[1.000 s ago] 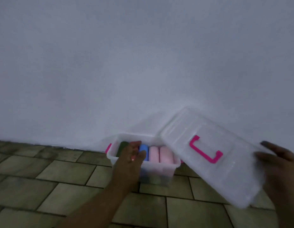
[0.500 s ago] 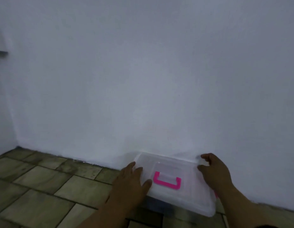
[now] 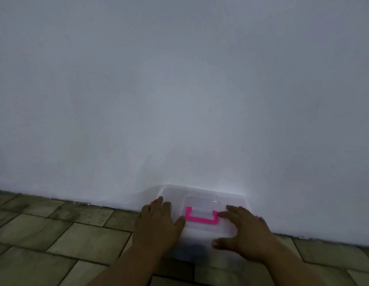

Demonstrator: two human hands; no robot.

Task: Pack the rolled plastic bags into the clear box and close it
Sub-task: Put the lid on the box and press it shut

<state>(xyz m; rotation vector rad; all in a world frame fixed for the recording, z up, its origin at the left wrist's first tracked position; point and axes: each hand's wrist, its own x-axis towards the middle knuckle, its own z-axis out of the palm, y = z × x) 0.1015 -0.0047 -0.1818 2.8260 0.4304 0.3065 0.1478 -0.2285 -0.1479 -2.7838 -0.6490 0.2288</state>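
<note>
The bags cannot be made out: through the front wall of the box only a dark bluish smear shows, too blurred to tell apart. The hands cover both ends of the box, and both forearms are cut off by the picture's lower edge. A pink speck peeps out at the box's left end and another at its right end, behind the fingers; what they are is hard to say.

The box stands on the floor, its back against the wall. The lid lies flat on top of it.

The left hand rests on the left part of the lid, its grip slack: fingers straight and laid down flat, curled round nothing, thumb just beside the left end of the pink handle. The right hand rests on the lid's right part, fingers spread and only lightly bent, one fingertip touching the handle's right end, thumb on the lid's front edge. Its grip too holds nothing; it only presses down.

The box's long axis runs left to right along the wall. The handle lies flat on the lid, between the hands, its bar towards the person and its two short legs pointing at the wall.
</note>
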